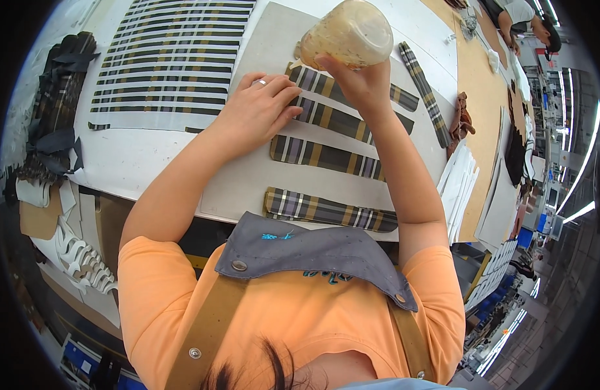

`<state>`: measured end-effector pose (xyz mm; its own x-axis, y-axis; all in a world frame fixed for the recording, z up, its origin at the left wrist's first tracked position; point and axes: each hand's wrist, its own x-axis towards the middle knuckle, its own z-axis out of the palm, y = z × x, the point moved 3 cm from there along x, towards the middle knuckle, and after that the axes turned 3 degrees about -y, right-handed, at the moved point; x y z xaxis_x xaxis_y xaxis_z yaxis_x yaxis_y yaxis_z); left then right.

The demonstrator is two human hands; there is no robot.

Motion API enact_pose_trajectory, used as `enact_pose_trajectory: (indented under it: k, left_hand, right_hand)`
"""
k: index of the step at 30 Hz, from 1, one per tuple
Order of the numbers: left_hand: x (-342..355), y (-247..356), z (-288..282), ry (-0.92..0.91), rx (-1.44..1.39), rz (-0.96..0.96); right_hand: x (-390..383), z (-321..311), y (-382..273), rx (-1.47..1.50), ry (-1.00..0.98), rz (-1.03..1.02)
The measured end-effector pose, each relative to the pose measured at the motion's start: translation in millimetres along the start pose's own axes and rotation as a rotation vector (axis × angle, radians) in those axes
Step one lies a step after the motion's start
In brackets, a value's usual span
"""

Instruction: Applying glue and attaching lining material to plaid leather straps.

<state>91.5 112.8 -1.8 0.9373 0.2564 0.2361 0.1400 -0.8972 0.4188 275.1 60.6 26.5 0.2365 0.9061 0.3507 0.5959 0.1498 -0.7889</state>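
My right hand (pixel 363 83) grips a translucent, yellowish plastic jar (pixel 348 32) with stained walls, tilted above the work board. What the far end of the jar touches is hidden. On the grey board (pixel 248 179), my left hand (pixel 255 109) rests with its fingers lightly bent and thumb apart, at the left ends of two plaid strips. One is the far plaid strip (pixel 320 84); the other is a plaid strip (pixel 335 122) just nearer. Closer to me lie another plaid strip (pixel 326 156) and a thicker, layered-looking one (pixel 326 209). My right forearm covers part of these strips.
Many narrow plaid strips (pixel 170 58) lie in rows on a white sheet to the left. Dark scraps (pixel 62 97) are heaped beyond. Right of the board are a long plaid bundle (pixel 426 94), brown scraps (pixel 461 120) and white strips (pixel 459 188). Another person (pixel 521 19) stands far right.
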Motion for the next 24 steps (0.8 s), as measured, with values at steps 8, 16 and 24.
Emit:
enact_pose_trajectory:
  k: [8,16,24]
  left_hand:
    - [-0.4,-4.9,6.5,0.011,-0.081,-0.027]
    - [1.1,-5.7,8.1,0.013,-0.047,-0.039]
    - [1.6,-5.9,9.5,0.063,0.003,-0.005]
  right_hand:
    - [-5.9,-7.0,-3.0,0.009,0.028,-0.024]
    - [-34.7,-42.8,4.1,-0.276,0.041,-0.073]
    - [-67.1,-77.1,6.8,-0.099,0.217,0.040]
